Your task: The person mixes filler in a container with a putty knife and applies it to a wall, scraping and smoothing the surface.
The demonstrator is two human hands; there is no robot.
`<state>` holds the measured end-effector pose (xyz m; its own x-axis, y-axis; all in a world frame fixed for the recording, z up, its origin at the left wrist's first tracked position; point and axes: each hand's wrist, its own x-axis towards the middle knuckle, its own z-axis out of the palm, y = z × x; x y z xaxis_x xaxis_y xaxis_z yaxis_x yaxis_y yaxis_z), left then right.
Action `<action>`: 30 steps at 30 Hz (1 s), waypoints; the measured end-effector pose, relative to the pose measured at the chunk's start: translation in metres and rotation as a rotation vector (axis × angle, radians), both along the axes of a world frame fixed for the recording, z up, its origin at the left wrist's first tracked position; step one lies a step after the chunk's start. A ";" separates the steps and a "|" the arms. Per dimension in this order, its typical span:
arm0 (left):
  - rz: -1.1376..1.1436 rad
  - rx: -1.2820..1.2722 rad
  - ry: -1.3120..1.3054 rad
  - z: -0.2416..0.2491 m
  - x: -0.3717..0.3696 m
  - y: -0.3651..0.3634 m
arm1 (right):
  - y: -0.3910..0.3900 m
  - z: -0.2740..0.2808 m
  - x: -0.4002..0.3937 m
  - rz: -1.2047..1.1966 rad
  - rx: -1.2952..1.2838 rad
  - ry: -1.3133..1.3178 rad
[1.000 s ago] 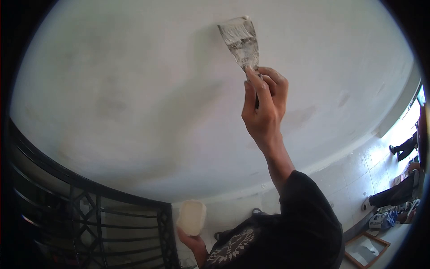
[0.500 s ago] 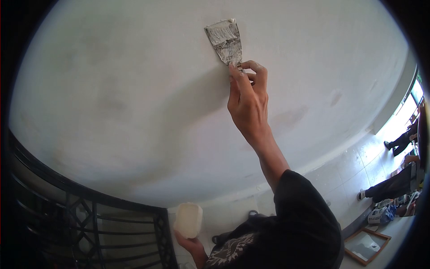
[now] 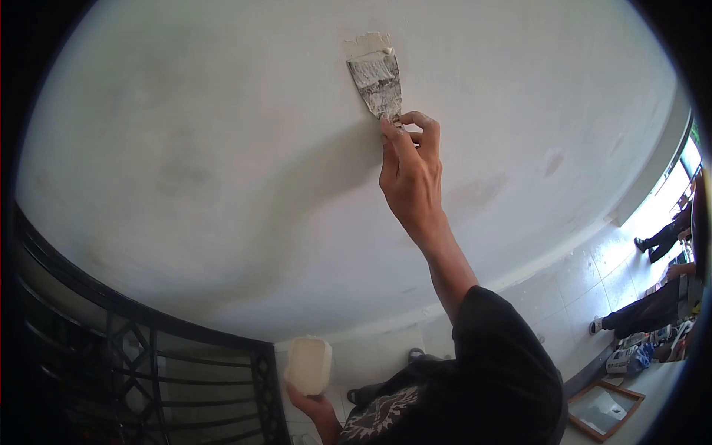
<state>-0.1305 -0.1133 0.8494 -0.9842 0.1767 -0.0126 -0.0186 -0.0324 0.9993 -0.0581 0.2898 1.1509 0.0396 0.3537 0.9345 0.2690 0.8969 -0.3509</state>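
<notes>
My right hand (image 3: pixel 412 167) grips a putty knife (image 3: pixel 377 83) by its handle, fingers closed around it. The blade lies against the white wall (image 3: pixel 222 133) and is smeared with pale putty. Just above the blade edge is a fresh patch of wet putty (image 3: pixel 366 43) on the wall. Low down, my left hand (image 3: pixel 314 407) holds a pale, rounded rectangular tub (image 3: pixel 308 365) from below. What the tub contains cannot be made out.
A black metal railing (image 3: pixel 156 356) runs along the lower left. At the right, people's legs (image 3: pixel 644 308) show on the tiled floor (image 3: pixel 578 285). A wood-framed panel (image 3: pixel 607 410) and a plastic bag (image 3: pixel 629 360) lie at the lower right.
My right hand has drawn the putty knife a little way down the wall, leaving a strip of putty above the blade. The left hand and tub have barely moved.
</notes>
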 end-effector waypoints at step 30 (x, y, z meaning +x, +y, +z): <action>-0.046 0.396 -0.231 0.024 0.005 -0.003 | 0.001 0.007 0.032 0.851 -0.489 0.400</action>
<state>-0.1252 -0.1160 0.8730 -0.9546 0.2555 -0.1534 -0.2498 -0.4053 0.8794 -0.0262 0.2912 1.1582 -0.1247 0.7438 0.6567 -0.5960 0.4730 -0.6489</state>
